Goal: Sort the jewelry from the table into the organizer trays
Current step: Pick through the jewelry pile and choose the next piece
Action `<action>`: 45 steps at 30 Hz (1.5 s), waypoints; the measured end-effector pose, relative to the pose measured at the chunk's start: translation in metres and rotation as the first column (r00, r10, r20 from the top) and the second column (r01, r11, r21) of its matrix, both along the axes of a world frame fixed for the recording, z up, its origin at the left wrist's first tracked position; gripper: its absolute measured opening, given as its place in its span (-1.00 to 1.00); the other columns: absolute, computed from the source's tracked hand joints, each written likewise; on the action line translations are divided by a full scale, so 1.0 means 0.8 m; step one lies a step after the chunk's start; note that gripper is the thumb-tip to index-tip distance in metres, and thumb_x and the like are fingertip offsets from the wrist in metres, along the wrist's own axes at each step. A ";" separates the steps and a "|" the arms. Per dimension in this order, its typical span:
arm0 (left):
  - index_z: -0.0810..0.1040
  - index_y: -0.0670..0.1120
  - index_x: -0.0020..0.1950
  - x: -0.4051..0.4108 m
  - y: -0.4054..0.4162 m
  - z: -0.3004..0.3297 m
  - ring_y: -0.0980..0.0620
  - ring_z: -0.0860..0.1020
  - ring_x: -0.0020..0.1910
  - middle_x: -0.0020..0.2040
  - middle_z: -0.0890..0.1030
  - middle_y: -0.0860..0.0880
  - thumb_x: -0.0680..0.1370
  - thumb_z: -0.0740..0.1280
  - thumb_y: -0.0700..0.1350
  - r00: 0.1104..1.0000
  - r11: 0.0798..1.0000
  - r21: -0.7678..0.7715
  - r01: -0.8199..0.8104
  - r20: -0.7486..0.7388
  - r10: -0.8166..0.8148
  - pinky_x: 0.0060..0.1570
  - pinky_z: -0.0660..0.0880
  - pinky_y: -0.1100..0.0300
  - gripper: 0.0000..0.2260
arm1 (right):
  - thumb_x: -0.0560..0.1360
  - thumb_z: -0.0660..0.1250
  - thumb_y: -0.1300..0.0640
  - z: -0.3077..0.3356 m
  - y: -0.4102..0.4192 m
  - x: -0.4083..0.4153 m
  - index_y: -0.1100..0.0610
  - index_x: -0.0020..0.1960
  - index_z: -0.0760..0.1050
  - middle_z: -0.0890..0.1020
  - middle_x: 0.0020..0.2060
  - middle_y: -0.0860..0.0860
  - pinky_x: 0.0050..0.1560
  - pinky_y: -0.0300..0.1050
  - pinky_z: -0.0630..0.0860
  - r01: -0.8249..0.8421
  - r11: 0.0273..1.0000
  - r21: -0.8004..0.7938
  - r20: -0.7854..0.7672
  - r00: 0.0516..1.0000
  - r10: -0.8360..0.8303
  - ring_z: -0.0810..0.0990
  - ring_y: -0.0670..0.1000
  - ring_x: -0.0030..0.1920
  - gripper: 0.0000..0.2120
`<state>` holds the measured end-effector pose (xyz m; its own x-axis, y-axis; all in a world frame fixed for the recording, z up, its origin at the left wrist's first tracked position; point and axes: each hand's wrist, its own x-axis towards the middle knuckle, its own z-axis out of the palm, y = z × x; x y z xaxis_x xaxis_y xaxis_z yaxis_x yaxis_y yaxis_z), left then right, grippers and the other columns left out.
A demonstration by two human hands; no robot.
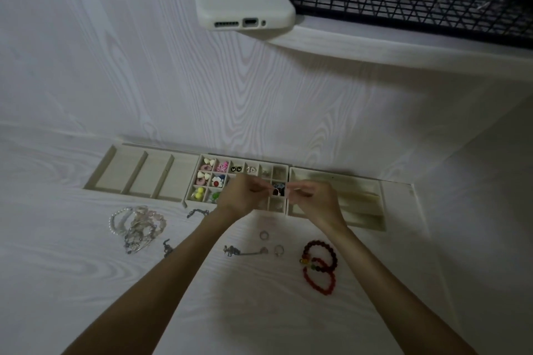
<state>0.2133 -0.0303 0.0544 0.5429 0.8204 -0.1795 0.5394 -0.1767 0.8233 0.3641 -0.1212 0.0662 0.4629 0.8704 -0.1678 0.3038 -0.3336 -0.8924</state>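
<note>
Two bare forearms reach up from the near edge across the white table (86, 282). Left hand (240, 199) and right hand (313, 199) meet over the middle organizer tray (202, 179), fingers curled, together pinching a small ring (276, 192) above its right-hand compartments. Beside it lie an empty slotted tray (135, 174) on the left and another tray (380, 210) on the right. Nearer, well apart on open tabletop, sit loose rings (264, 235), red bead bracelets (320, 266), and a pale bracelet heap (138, 228).
</note>
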 end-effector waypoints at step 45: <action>0.64 0.07 0.10 -0.022 -0.036 -0.037 0.10 0.61 -0.04 0.01 0.67 0.08 0.56 0.30 -0.03 0.936 0.969 0.213 0.127 -0.349 -0.046 -0.09 0.52 0.22 -0.83 | 0.49 0.35 0.01 -0.069 -0.056 -0.011 0.02 0.20 0.58 0.65 0.04 -0.01 -0.01 -0.20 0.42 -0.400 0.814 -0.422 0.465 0.675 0.573 0.56 0.00 0.06 -0.71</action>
<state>0.1957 -0.0594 0.0247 0.5537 0.8133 -0.1786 0.7524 -0.3968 0.5257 0.3556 -0.1663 0.0108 0.0681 0.9568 -0.2827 0.8917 -0.1855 -0.4130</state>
